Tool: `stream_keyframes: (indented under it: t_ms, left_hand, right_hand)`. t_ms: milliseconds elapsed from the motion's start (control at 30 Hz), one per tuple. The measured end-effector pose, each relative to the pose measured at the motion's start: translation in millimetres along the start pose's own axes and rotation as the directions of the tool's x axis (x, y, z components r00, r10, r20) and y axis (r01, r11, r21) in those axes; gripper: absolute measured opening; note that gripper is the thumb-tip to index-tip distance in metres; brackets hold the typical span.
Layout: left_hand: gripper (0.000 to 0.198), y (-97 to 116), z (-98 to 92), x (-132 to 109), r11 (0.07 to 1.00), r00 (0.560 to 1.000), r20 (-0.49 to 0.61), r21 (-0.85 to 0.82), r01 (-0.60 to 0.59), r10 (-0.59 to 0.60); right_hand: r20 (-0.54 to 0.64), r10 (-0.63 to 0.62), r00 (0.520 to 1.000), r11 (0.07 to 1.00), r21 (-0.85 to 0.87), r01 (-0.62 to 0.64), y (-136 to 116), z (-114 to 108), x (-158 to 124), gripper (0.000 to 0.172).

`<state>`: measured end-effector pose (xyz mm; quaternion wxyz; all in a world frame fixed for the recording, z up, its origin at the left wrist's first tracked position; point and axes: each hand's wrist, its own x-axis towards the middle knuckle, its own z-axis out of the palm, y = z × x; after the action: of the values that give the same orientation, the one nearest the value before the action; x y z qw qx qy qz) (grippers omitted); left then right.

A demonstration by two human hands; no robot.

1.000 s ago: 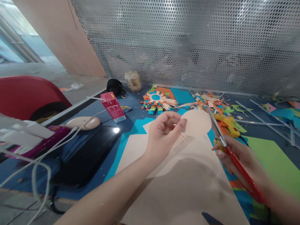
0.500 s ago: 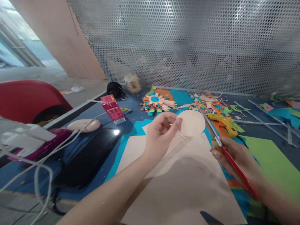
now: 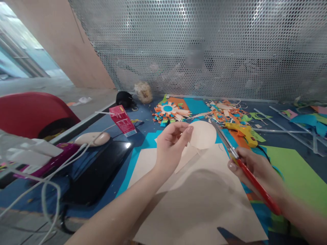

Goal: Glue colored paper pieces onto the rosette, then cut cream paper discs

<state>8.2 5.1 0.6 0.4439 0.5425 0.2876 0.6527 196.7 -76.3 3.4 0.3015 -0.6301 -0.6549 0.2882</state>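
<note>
Between the thumb and fingers of my left hand [image 3: 173, 141] is a round cream paper disc [image 3: 203, 135], pinched at its left edge. My right hand [image 3: 258, 170] is closed round the red handles of a pair of scissors [image 3: 231, 149]. The blades point up and away, just right of the disc and apart from it. Below both hands lies a large cream paper sheet [image 3: 194, 207] with shadows across it. A smaller cut cream piece [image 3: 187, 157] rests on that sheet under the disc.
A fringed paper flower [image 3: 168, 109] and a heap of paper scraps [image 3: 227, 111] lie at the back. A yellow glue gun [image 3: 242, 133] is beyond the scissors. Green paper [image 3: 296, 170] lies right; a phone [image 3: 98, 173], cables and a pink drink carton [image 3: 123, 120] are left.
My left hand has shifted slightly left with the disc, so its gap from the scissor blades is wider. The right hand and scissors have moved a little left.
</note>
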Motion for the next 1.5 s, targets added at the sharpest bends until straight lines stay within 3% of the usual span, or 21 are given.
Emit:
stream_keyframes:
  t_ms: [300,600,967,1500]
  left_hand:
    - [0.012,1.4,0.4,-0.4,1.0,1.0,-0.014,0.008,-0.009,0.009]
    - [0.009,1.1,0.8,-0.4,1.0,1.0,-0.003,-0.012,-0.007,0.007]
    - [0.01,4.5,2.4,-1.5,1.0,1.0,0.01,-0.008,0.023,-0.022]
    - [0.006,1.7,0.2,0.5,1.0,1.0,-0.001,-0.009,-0.028,0.028]
  right_hand:
    - [-0.007,-0.027,1.0,0.999,-0.045,0.027,-0.9,-0.4,0.0,0.019]
    - [-0.025,-0.066,0.998,0.993,-0.101,0.063,-1.2,-0.3,-0.9,0.024]
    - [-0.016,-0.025,1.0,1.0,-0.012,0.025,-1.8,-0.1,-1.4,0.027]
    - [-0.024,-0.019,1.0,0.999,-0.045,0.018,-3.7,0.4,-0.4,0.032]
